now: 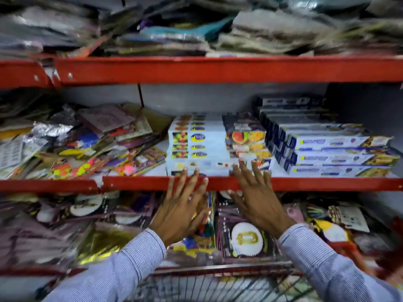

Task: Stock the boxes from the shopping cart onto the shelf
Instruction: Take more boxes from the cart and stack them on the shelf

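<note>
A stack of long white boxes with fruit pictures lies on the middle shelf, which has a red front edge. My left hand and my right hand are both flat with fingers spread. Their fingertips touch the front of the lowest box at the shelf edge. Neither hand grips anything. To the right lies a second stack of longer boxes with blue ends. The shopping cart's red rim and wire basket show at the bottom, between my striped sleeves.
Loose colourful party packets are piled on the shelf left of the boxes. The shelf above holds stacked plastic-wrapped goods. The shelf below carries packets with gold number decorations.
</note>
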Demonstrator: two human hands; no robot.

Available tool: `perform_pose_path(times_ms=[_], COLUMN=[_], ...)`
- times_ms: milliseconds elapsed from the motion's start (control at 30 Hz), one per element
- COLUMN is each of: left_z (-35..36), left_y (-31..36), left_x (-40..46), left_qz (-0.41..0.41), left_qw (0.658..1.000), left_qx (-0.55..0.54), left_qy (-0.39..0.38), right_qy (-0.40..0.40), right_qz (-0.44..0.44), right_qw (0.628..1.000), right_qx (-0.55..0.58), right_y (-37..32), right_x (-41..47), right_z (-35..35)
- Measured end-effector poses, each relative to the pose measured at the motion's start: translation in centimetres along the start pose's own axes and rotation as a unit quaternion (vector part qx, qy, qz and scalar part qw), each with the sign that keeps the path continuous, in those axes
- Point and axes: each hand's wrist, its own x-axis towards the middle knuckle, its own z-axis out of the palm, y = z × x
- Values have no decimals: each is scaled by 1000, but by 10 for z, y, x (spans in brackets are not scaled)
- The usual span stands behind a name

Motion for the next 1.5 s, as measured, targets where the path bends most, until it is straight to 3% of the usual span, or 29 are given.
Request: perform_pose_path(times_ms=[200,433,567,733,933,1167,1300,1433,1500], left_z=[26,99,151,216,270,296,302,311,319], left_y=[21,49,62,73,87,81,93,95,100], left_x=[-102,-235,-284,-314,-331,-346,-348,-351,-354], left_qz=[-26,-62,-81,-9,-8,133,63,162,152], left_qw=[993,948,898,857,822,804,814,828,827], left_qx=[-73,-148,-190,-211,-150,-155,-141,-92,-86], left_qy=[-92,-274,-388,-471,-549,-559,-560,-530,-534], right_qy=[-74,-223,-335,-441,-537,-570,-561,-527,-520], right_qz=[17,45,69,51,11,-36,-67,-70,-59], right_qw=[997,971,936,890,837,815,819,844,850], right_qx=[20,73,84,103,107,102,100,75,67], right_y=[-18,-24,-31,-45,-58,-53,-47,-45,-43], right_x=[-84,-177,-212,-248,-270,-266,-259,-256,-254], right_z=[54,160,228,319,408,447,444,443,443])
